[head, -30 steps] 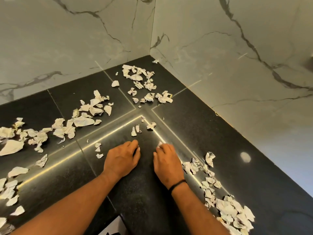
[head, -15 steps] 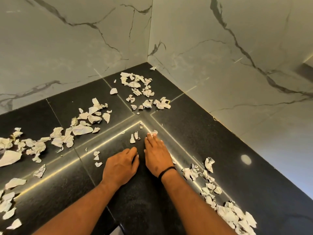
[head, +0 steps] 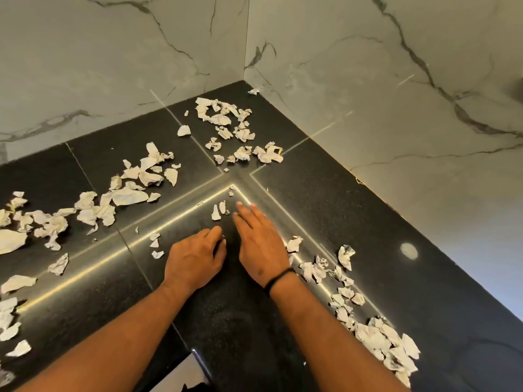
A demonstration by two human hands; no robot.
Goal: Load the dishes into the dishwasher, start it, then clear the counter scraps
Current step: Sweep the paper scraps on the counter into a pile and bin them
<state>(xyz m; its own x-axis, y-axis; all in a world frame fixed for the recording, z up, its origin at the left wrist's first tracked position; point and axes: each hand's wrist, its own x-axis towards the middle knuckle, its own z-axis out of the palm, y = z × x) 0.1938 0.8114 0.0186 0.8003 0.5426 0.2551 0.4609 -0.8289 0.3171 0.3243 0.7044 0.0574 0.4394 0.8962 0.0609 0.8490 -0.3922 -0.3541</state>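
Setting: a black speckled stone counter (head: 353,227) that fills an inside corner between two pale marble-veined walls (head: 368,66), seen from above by the person working at it.
Landmark: the counter corner (head: 245,84), where the two walls meet at the back of the counter.
Left hand (head: 195,257): resting palm down on the counter, in front of the corner and toward the viewer. Its fingers are curled under; whether they have hold of a scrap cannot be told.
Right hand (head: 260,241): just beside the left hand, on the side nearer the right wall. It lies flat with fingers straight and together, pointing toward the corner, and grips nothing. The fingertips are blurred.
Wristband (head: 278,280): a thin black band round the right wrist.
Paper scraps, back cluster (head: 226,120): torn, crumpled white pieces lying closest to the corner.
Paper scraps, left trail (head: 124,193): many pieces spread along the left wall's side of the counter, running away from the corner to the frame's edge.
Paper scraps, right trail (head: 365,321): a line of pieces running from beside the right hand toward the viewer, away from the corner.
Small scraps (head: 216,213): two or three slivers just beyond the right fingertips, between the hands and the corner.
Three bits (head: 155,245): lying just left of the left hand.
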